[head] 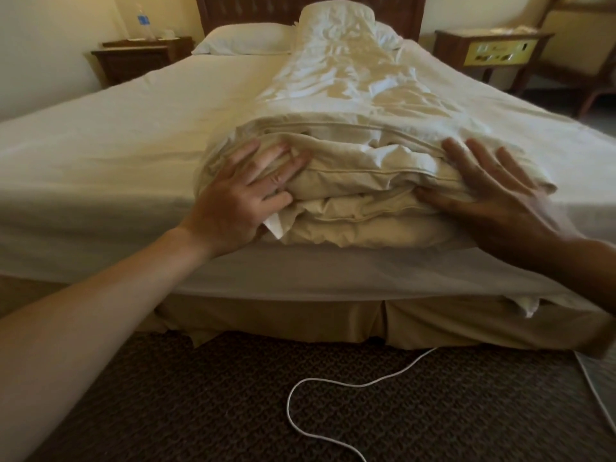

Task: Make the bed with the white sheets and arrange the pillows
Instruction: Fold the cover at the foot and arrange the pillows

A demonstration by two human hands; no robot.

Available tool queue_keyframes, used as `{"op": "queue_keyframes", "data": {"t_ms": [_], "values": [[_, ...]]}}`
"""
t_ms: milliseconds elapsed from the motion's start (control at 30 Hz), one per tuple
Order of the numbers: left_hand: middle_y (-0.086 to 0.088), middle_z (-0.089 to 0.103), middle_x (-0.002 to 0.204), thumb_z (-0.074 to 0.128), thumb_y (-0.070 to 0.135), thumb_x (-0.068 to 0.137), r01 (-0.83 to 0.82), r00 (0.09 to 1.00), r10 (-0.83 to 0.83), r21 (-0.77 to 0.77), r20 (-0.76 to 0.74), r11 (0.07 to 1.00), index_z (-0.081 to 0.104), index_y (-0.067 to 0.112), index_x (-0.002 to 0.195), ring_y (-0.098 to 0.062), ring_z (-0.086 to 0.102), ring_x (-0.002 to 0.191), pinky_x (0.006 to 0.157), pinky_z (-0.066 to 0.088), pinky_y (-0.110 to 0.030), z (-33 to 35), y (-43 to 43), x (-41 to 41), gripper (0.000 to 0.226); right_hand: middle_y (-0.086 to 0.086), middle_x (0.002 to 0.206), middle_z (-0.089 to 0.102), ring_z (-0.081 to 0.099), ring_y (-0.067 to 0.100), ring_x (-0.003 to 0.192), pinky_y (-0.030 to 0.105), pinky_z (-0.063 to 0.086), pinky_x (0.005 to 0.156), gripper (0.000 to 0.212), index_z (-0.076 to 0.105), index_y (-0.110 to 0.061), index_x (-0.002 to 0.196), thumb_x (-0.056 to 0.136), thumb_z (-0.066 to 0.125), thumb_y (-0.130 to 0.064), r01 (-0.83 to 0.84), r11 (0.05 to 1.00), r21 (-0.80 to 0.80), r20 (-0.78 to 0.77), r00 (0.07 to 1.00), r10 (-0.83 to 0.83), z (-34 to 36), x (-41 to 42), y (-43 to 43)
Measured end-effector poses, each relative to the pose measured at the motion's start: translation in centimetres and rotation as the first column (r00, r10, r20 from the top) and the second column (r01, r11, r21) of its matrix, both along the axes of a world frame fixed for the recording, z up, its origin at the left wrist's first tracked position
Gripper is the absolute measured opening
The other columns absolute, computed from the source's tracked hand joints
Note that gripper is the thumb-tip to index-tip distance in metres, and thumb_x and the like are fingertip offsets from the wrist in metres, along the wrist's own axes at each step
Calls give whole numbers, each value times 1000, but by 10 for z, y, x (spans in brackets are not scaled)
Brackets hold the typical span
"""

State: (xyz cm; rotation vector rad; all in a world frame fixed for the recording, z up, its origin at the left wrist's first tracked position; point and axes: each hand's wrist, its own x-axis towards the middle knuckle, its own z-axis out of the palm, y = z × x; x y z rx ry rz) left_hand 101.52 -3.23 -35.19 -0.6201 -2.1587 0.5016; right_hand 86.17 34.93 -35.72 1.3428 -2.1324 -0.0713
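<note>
A folded white duvet lies in a long strip down the middle of the bed, its stacked layers ending at the foot edge. My left hand grips the left end of the folded layers, fingers dug into the cloth. My right hand rests on the right end with fingers spread and the thumb tucked under a layer. The fitted white sheet covers the mattress. A white pillow lies at the head on the left. Another pillow is partly hidden behind the duvet.
A dark wooden headboard stands behind. A nightstand with a water bottle is at the left, another nightstand and a chair at the right. A white cable snakes over the patterned carpet below the beige bed skirt.
</note>
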Motion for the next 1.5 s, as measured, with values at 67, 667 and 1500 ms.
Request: {"op": "queue_keyframes", "data": {"t_ms": [67,667,1500], "values": [[-15,45,155,59,14,101,-10,999,10,4,34,1000,72,6,88,-39,41,144,112,36,-60,3,-4,4,20,17,169,2,6,48,153,71,12,118,60,36,-34,155,101,48,-11,1,1000,10,-35,999,-1,0,1,0],[1,45,155,74,16,94,-43,989,56,94,-140,995,79,9,93,-40,46,128,93,44,-59,7,-28,45,9,23,167,10,-7,58,148,83,-1,109,67,35,-33,151,92,52,-6,27,996,-85,-103,994,-36,-7,5,44],[-20,31,161,77,44,87,-210,977,175,456,119,865,80,12,98,-56,15,148,117,28,-62,-21,-25,16,34,16,169,4,30,43,148,62,40,108,40,68,-20,127,95,67,-45,96,966,-240,199,979,-48,-15,10,4]]}}
